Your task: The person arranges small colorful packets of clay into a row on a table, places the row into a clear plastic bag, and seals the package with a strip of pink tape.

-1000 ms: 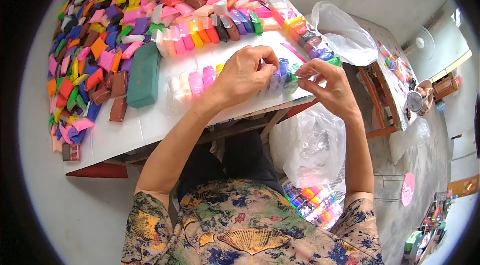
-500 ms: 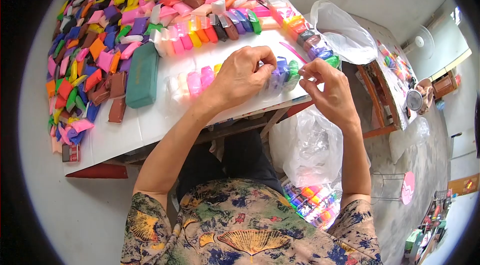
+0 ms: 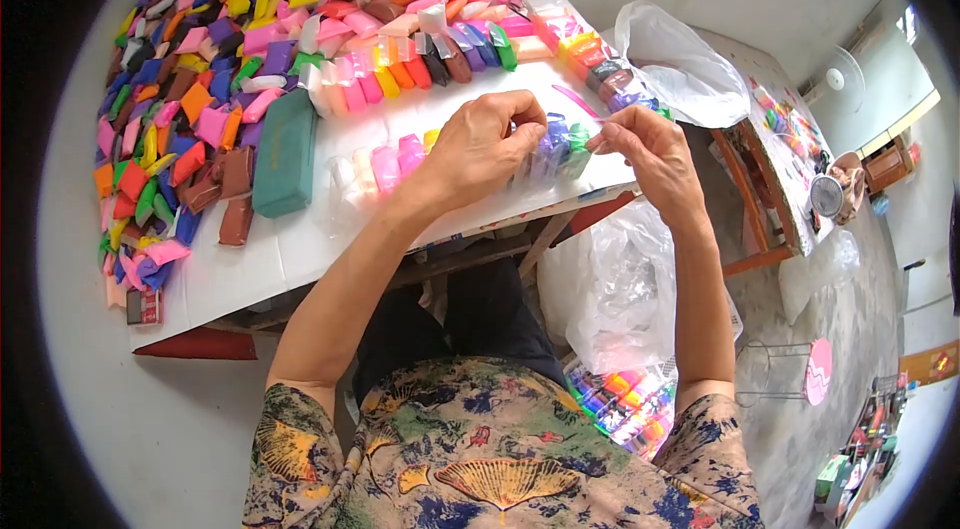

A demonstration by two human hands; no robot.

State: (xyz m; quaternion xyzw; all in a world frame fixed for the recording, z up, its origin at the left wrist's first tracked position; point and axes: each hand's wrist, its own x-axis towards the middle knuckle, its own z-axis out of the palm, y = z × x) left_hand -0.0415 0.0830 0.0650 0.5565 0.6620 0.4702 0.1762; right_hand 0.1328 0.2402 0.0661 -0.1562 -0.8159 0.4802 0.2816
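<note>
A clear plastic bag with a row of coloured packets lies near the table's front edge. White, pink and yellow packets show left of my left hand, whose thumb and fingers are pinched over the bag. Blue and green packets show between my two hands. My right hand pinches at the bag's right end, beside the green packet; the film in its fingertips is too small to make out. Behind the bag lie a pink strip and another row of coloured packets.
Many loose coloured packets cover the table's left and back. A green case lies left of the rows. Filled packs and a white plastic bag are at the right. Another plastic bag hangs below the table edge.
My right hand has shifted slightly left and turned, with its fingers closer together at the bag's end. My left hand has moved slightly left.
</note>
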